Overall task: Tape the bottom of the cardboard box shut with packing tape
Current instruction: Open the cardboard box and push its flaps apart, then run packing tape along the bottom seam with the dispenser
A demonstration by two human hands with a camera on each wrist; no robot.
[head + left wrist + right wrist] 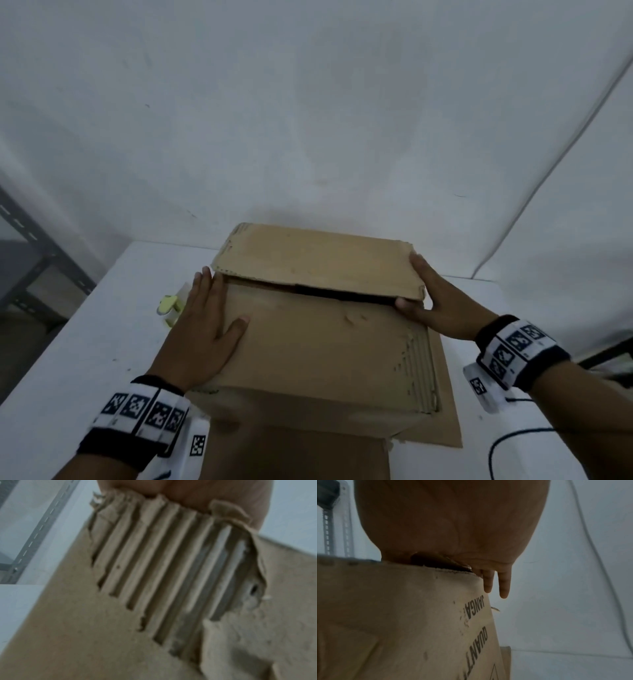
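Note:
A brown cardboard box [308,349] stands on the white table [85,342] with its flaps facing up. The far flap [315,260] sits slightly raised, leaving a dark gap [342,294] along the seam. My left hand [212,308] lies flat on the near flap's left edge, fingers straight, thumb on top. My right hand [428,291] presses the box's right edge, thumb at the seam. In the right wrist view its fingers [504,585] point straight down the printed box side [402,615]. The left wrist view shows torn cardboard with bare corrugation [171,568] under my palm [188,492].
A pale yellow and white object [169,305], perhaps the tape, lies left of the box, half hidden by my left hand. A flat cardboard sheet [445,411] lies under the box. Grey metal shelving [30,260] stands at the left. A black cable [507,445] runs over the table's right.

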